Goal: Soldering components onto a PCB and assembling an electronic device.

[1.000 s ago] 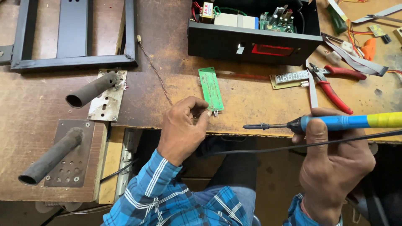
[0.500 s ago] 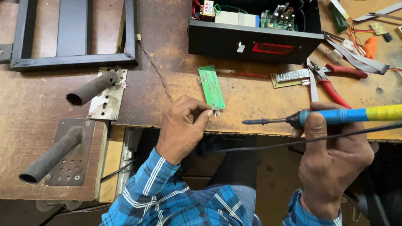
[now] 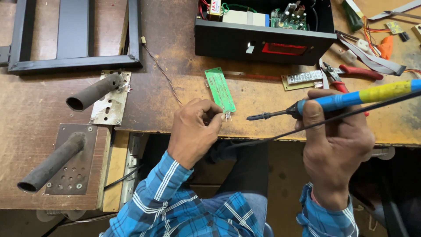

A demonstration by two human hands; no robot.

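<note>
A narrow green circuit board lies on the worn wooden bench. My left hand pinches its near end, where small metal pins stick out. My right hand grips a soldering iron with a blue and yellow handle. The iron's dark tip points left and hovers a short way right of the board's near end, not touching it. A black cable runs from the iron across my right hand.
An open black electronics box with a red window stands at the back. Red-handled pliers, a small display board, ribbon cable and loose parts lie right of it. Two metal tubes on plates and a black frame occupy the left.
My left hand has shifted a little toward the board's near end and closed on it. The soldering iron stays about where it was.
</note>
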